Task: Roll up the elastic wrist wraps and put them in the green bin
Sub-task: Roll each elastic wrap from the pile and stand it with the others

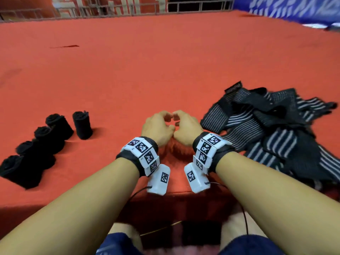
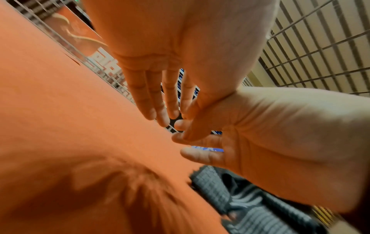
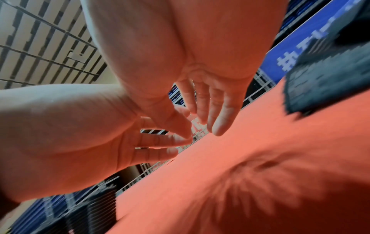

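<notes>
Both my hands hover close together over the red table (image 1: 128, 70), near its front edge. My left hand (image 1: 158, 126) and right hand (image 1: 186, 126) touch at the fingertips and thumbs and hold nothing. In the left wrist view the left hand's fingers (image 2: 156, 102) are loosely straight, and so are the right hand's fingers (image 3: 212, 110) in the right wrist view. A pile of unrolled black wraps with grey stripes (image 1: 266, 129) lies just right of my right hand. Several rolled black wraps (image 1: 55, 133) stand in a cluster at the left. No green bin is in view.
A wire grid fence (image 1: 110, 8) runs along the table's far edge, with a blue banner (image 1: 294, 10) at the back right. The table's front edge (image 1: 165, 195) is just below my wrists. My knees are under it.
</notes>
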Tool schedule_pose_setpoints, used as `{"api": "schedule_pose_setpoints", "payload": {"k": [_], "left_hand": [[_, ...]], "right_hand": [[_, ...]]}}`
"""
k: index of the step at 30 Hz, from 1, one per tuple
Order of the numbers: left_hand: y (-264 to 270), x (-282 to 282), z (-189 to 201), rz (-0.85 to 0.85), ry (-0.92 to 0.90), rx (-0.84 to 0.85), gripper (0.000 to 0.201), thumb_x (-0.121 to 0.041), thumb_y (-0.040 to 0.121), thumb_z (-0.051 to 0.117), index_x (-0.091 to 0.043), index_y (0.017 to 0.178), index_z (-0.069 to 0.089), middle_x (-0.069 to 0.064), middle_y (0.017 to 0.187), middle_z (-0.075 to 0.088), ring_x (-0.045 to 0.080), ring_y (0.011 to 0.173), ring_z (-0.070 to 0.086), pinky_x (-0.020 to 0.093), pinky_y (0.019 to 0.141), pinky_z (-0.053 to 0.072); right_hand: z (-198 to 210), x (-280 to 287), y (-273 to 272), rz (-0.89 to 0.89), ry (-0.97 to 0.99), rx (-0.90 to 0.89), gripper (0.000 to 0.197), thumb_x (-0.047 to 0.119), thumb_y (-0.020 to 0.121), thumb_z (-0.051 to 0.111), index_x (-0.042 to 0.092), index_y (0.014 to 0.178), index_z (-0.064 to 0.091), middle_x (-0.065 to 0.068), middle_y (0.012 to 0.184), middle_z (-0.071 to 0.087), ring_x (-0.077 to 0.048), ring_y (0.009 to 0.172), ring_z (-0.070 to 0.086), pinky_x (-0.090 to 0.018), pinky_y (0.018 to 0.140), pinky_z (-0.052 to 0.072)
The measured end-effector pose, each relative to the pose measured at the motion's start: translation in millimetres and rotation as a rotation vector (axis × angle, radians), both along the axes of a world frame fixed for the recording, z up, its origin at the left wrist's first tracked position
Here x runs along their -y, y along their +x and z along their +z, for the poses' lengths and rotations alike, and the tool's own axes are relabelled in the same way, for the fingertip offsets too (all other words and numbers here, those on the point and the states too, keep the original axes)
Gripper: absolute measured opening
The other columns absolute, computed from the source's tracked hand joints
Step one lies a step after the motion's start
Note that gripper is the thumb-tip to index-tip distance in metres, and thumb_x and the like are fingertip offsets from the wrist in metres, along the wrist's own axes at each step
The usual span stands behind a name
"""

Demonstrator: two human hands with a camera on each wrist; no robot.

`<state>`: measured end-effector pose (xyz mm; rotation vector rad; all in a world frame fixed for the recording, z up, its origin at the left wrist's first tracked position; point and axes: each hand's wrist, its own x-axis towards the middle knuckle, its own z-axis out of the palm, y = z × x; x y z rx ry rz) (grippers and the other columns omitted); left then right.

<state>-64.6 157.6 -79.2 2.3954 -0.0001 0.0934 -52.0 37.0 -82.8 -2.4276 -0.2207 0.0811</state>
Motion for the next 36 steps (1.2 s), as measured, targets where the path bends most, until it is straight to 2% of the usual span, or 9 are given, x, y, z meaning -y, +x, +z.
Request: {"api": "schedule_pose_setpoints", "payload": {"k": [7,11,14,17,22,27,29,32,36], "left_hand": [[21.1,99.3,-8.8,-0.178,0.049,-0.062,0.032,-0.019,0.085,0.066,-0.030,0.114,0.073,0.000,0.119,0.074,0.023,0.112,0.067,0.037,0.098,0.052],[36.3,130.1,-23.8,-0.161,0.078,-0.100,0.052,-0.023,0.088,0.071,-0.025,0.137,0.058,0.011,0.153,0.049,0.026,0.138,0.049,0.035,0.114,0.038],[50.0,137.5,-35.6,-0.077,-0.093,-0.181,0.074,-0.029,0.083,0.077,-0.018,0.146,0.039,0.007,0.132,0.063,0.032,0.112,0.066,0.043,0.099,0.052],[56.8,137.8,-44.6,-0.029,-0.235,-0.246,0.077,-0.026,0.083,0.080,-0.014,0.146,0.038,0.006,0.112,0.071,0.031,0.100,0.071,0.049,0.093,0.056],[51.7,123.4,-45.3,-0.061,-0.245,-0.225,0.042,-0.043,0.058,0.071,-0.026,0.096,0.074,0.000,0.078,0.077,0.030,0.075,0.074,0.054,0.076,0.061],[19.6,101.6,-14.3,0.009,-0.202,-0.086,0.022,-0.041,0.064,0.060,-0.033,0.079,0.075,-0.007,0.072,0.072,0.024,0.080,0.070,0.036,0.076,0.058],[9.9,91.0,-9.3,-0.014,-0.238,-0.038,0.016,-0.035,0.066,0.060,-0.034,0.075,0.074,-0.002,0.069,0.071,0.025,0.076,0.068,0.038,0.073,0.057],[-1.7,76.5,-3.3,-0.082,-0.379,0.007,0.017,-0.028,0.067,0.062,-0.032,0.075,0.076,0.006,0.071,0.071,0.020,0.068,0.062,0.043,0.074,0.057],[-21.3,53.7,12.7,-0.154,-0.546,0.048,0.022,-0.007,0.084,0.071,-0.026,0.096,0.074,0.003,0.082,0.063,0.014,0.074,0.060,0.033,0.068,0.054]], "right_hand": [[-4.6,108.5,-16.6,-0.254,-0.066,0.023,0.052,0.010,0.083,0.065,0.012,0.134,0.054,-0.010,0.131,0.058,-0.029,0.125,0.053,-0.031,0.097,0.041],[-13.6,145.5,-30.4,-0.316,-0.037,-0.010,0.051,0.019,0.082,0.073,0.012,0.130,0.059,-0.009,0.132,0.060,-0.027,0.127,0.053,-0.031,0.105,0.041],[-20.1,158.1,-36.8,-0.302,-0.024,-0.040,0.051,0.019,0.084,0.071,0.011,0.132,0.058,-0.009,0.134,0.058,-0.026,0.127,0.053,-0.029,0.104,0.039],[-25.6,157.6,-33.9,-0.290,-0.017,-0.047,0.055,0.020,0.085,0.069,0.012,0.137,0.055,-0.008,0.137,0.057,-0.027,0.128,0.052,-0.030,0.104,0.040],[-27.4,145.1,-25.8,-0.285,-0.006,-0.063,0.063,0.022,0.084,0.069,0.013,0.143,0.048,-0.009,0.141,0.054,-0.028,0.130,0.051,-0.031,0.103,0.041],[-26.6,125.0,-23.5,-0.252,0.081,-0.075,0.058,0.030,0.080,0.075,0.016,0.132,0.056,-0.006,0.127,0.063,-0.025,0.121,0.057,-0.027,0.092,0.043],[-19.6,112.2,-26.6,-0.199,0.137,-0.052,0.056,0.031,0.080,0.077,0.018,0.131,0.057,-0.004,0.125,0.065,-0.023,0.119,0.059,-0.025,0.089,0.041],[-11.0,90.8,-31.9,-0.145,0.221,0.005,0.052,0.028,0.080,0.078,0.018,0.128,0.061,-0.004,0.119,0.069,-0.023,0.113,0.062,-0.026,0.085,0.043],[-1.7,69.3,-37.2,-0.174,0.327,0.120,0.047,0.022,0.077,0.079,0.018,0.122,0.065,-0.003,0.113,0.071,-0.020,0.106,0.064,-0.025,0.080,0.041]]}}
